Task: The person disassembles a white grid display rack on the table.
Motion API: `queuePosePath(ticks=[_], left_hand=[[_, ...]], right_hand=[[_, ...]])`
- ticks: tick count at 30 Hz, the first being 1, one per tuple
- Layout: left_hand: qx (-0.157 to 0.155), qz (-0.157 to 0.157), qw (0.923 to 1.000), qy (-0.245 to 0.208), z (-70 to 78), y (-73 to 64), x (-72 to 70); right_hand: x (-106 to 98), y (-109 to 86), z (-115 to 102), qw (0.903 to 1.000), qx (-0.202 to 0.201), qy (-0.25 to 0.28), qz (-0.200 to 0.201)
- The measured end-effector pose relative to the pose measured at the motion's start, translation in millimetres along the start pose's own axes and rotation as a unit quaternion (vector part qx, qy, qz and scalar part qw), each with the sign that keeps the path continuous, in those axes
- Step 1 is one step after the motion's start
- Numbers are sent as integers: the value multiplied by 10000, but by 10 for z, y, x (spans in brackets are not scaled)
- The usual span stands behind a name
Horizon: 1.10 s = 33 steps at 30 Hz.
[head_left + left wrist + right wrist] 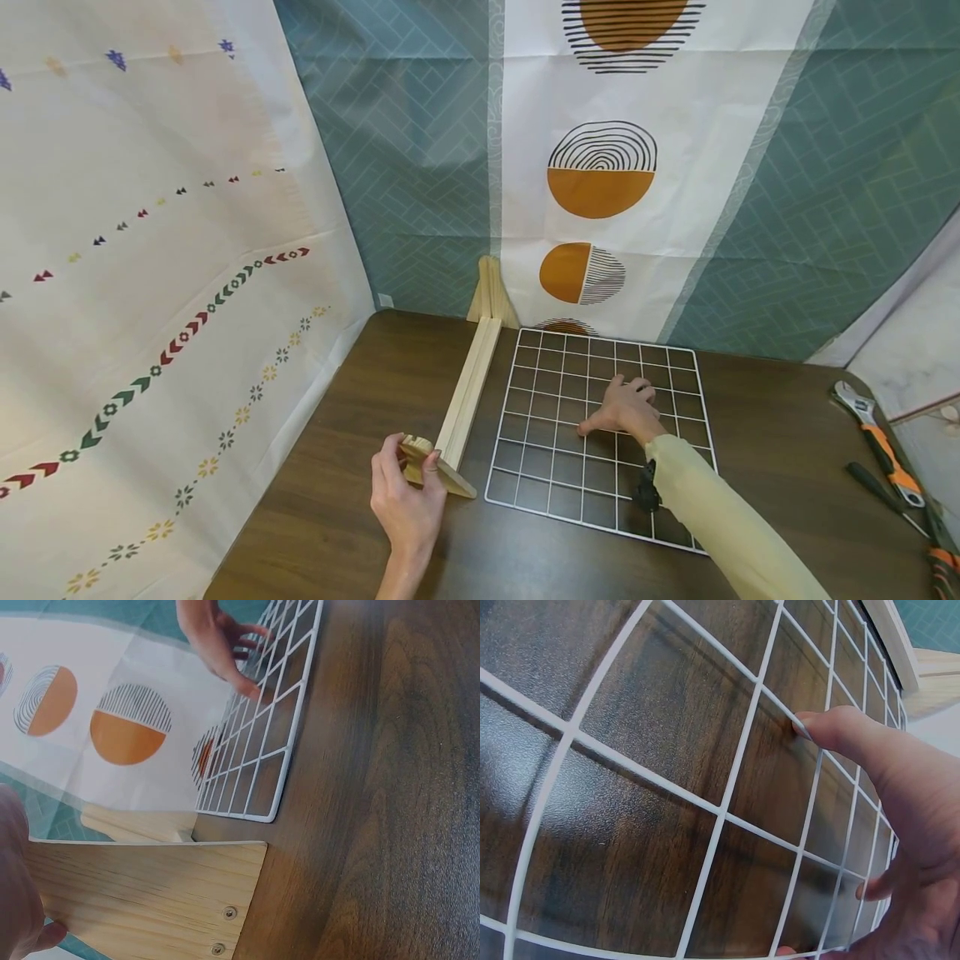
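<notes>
A pale wooden stand, a long rail (468,396) with a panel at each end, lies on the dark table. My left hand (408,500) grips its near end panel (150,892), thumb on one face and fingers on the other. Two screw heads show in this panel. The far end panel (492,292) stands near the curtain. To the right is a white wire grid (555,442). My right hand (628,408) holds the grid near its middle, thumb against one wire and fingers spread among the openings. Its fingers are partly hidden in the right wrist view.
At the table's right edge lie an adjustable wrench (885,450) with an orange handle and a dark-handled screwdriver (877,487). Another orange-and-black handle (943,562) shows below them. A patterned curtain (420,167) hangs behind the table, and a white cloth (150,292) on the left.
</notes>
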<state>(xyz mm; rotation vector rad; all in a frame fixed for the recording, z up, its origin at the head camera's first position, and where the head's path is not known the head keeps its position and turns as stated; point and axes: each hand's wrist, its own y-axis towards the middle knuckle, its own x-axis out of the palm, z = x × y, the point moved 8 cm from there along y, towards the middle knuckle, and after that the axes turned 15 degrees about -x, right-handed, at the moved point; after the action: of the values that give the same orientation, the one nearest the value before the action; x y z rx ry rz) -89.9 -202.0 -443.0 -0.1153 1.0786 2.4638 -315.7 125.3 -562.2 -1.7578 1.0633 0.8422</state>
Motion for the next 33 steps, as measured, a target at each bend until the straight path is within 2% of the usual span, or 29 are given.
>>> queuePosePath(ticks=[16, 33], left_hand=[[-6, 36, 10000, -37, -10, -20, -9], [19, -14, 9999, -128, -9, -7, 9]], right_hand=[[18, -34, 5, 9999, 36, -40, -159], [26, -78, 47, 9998, 120, -9, -135]])
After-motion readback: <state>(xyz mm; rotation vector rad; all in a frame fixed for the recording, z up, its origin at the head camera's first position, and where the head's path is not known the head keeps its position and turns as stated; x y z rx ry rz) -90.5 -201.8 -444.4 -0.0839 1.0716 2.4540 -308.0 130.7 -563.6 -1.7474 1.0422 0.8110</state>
